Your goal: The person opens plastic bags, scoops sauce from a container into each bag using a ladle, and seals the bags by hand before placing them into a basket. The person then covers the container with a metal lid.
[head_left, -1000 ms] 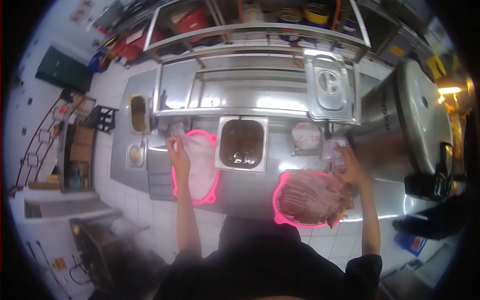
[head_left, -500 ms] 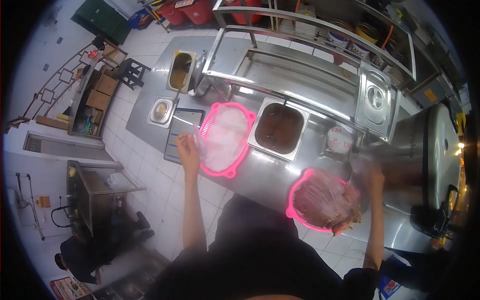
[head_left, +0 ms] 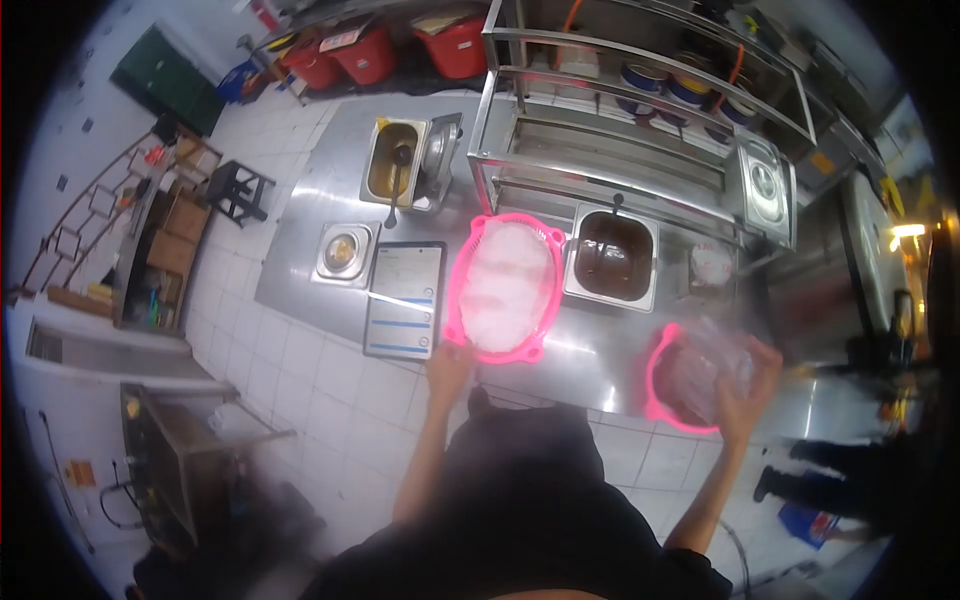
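Note:
My right hand (head_left: 748, 388) is closed on a clear plastic bag (head_left: 708, 368), held over the right pink basket (head_left: 658, 385), whose contents the bag partly covers. Near the lower left rim of the larger pink basket (head_left: 540, 350) is my left hand (head_left: 450, 368), its fingers blurred; whether they hold anything is unclear. White, pale contents (head_left: 505, 290) fill that basket. Left of it lies a tablet (head_left: 405, 300) with a lit screen. A square steel pan of brown liquid (head_left: 613, 257) stands to the basket's right.
At the back left is a steel container with yellowish contents and a ladle (head_left: 393, 165); a smaller lidded one (head_left: 343, 252) stands nearer. A metal rack (head_left: 630, 140) spans the rear. To the right are a large steel pot (head_left: 815, 270) and a person's dark-clothed legs (head_left: 820, 485).
The view has shifted. My right hand has moved from beside the large pot to the right basket, with the bag. My left hand has moved down to the larger basket's lower rim.

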Action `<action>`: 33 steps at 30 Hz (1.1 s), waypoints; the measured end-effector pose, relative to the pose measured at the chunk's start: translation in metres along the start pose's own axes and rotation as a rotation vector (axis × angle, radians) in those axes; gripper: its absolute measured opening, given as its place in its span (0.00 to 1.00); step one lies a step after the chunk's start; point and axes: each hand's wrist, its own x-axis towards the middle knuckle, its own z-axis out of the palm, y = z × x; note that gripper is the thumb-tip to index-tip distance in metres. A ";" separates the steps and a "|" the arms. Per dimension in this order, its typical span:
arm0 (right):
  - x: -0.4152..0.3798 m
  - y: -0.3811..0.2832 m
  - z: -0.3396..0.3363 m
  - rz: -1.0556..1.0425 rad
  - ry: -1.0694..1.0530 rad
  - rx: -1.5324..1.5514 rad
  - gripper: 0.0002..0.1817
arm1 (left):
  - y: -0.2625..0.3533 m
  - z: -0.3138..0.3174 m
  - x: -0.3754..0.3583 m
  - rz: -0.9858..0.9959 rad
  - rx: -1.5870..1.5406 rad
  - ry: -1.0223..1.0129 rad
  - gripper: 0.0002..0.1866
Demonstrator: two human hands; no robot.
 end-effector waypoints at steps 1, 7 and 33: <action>-0.010 -0.013 0.021 0.037 0.123 0.099 0.30 | -0.003 -0.002 0.000 0.031 0.004 -0.021 0.27; -0.086 -0.036 0.096 0.412 0.184 0.199 0.34 | 0.009 -0.001 -0.007 -0.044 -0.124 0.072 0.26; 0.078 0.081 0.172 0.158 0.371 -0.276 0.28 | -0.001 -0.019 -0.032 -0.301 -0.650 0.276 0.27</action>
